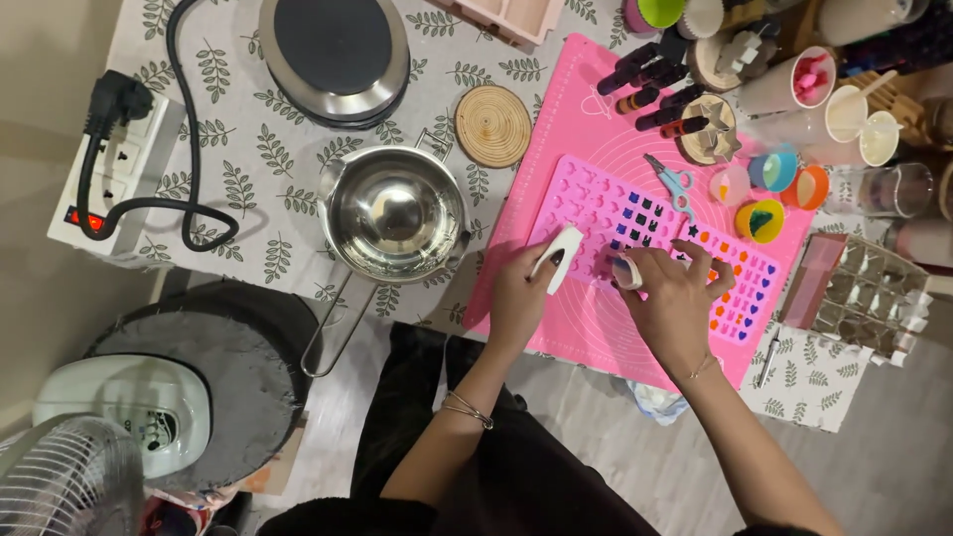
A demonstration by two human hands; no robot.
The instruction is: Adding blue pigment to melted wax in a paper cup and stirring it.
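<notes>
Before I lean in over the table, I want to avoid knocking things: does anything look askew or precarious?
The steel pot sits at the table edge, its long handle jutting out over the floor. The pink mould lies slanted on its pink mat. Nothing looks spilled.

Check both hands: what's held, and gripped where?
Left hand holds a small white scraper-like piece by its lower end. Right hand pinches a small cup by its side over the pink mold. Contents unclear.
</notes>
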